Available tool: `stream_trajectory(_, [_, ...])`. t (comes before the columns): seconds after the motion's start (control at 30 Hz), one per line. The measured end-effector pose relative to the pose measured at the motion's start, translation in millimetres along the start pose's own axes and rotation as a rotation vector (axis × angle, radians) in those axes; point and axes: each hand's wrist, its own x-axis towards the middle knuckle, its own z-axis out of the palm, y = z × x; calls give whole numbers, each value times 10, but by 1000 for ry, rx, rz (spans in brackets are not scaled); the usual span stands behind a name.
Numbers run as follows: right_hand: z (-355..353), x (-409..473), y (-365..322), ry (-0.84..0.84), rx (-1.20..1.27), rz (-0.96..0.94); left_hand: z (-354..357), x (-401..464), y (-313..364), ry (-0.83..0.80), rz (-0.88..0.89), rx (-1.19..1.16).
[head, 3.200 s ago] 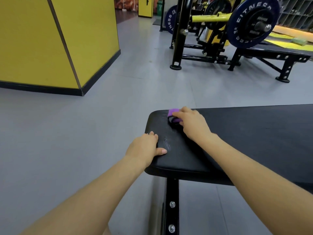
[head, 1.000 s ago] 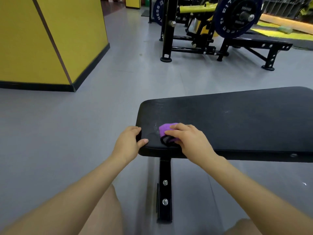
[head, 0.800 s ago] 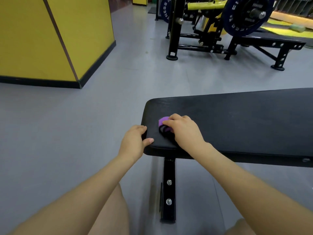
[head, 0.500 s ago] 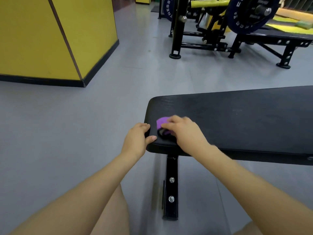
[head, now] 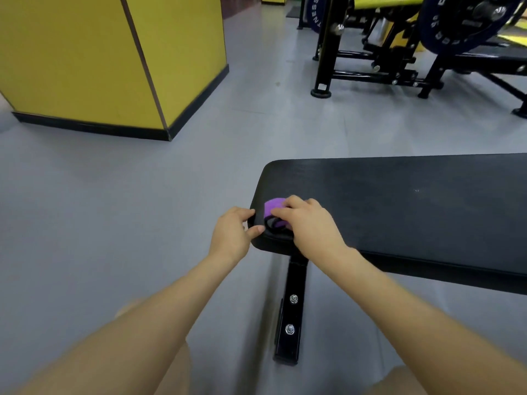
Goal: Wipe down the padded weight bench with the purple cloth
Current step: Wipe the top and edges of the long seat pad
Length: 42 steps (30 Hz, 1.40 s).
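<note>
Since half a second ago, right hand and purple cloth sit at much the same near-left corner of the padded weight bench; little shift. Right grip curled over the cloth, pressing it onto the surface. Left hand at 9 o'clock of the cloth, fingers clasping the pad's end edge. Black bench leg at 6 o'clock
</note>
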Motion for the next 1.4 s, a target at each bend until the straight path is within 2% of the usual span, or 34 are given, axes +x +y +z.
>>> stream_trajectory(0.1, [20,-223,-14,0,12,-27,13,-30,3,17,-57,-69])
stream_trajectory(0.4, [147,765,100,10,10,4,27,-17,85,38,-125,-19])
stream_trajectory(0.57, [93,254,5,7,34,-73,11,-28,66,36,-128,-40])
stream_trajectory(0.67, [87,-1,-88,-4,63,-32,-20,1,28,31,-113,-52])
stream_trajectory(0.93, [213,777,-217,35,-46,221,-150,167,-181,-56,-54,-241])
stream_trajectory(1.23, [125,-10,-647,37,-48,144,-141,262,-426,-89,99,-333])
stream_trajectory(1.4, [172,205,-775,24,-70,223,-319,302,-472,-122,176,-326])
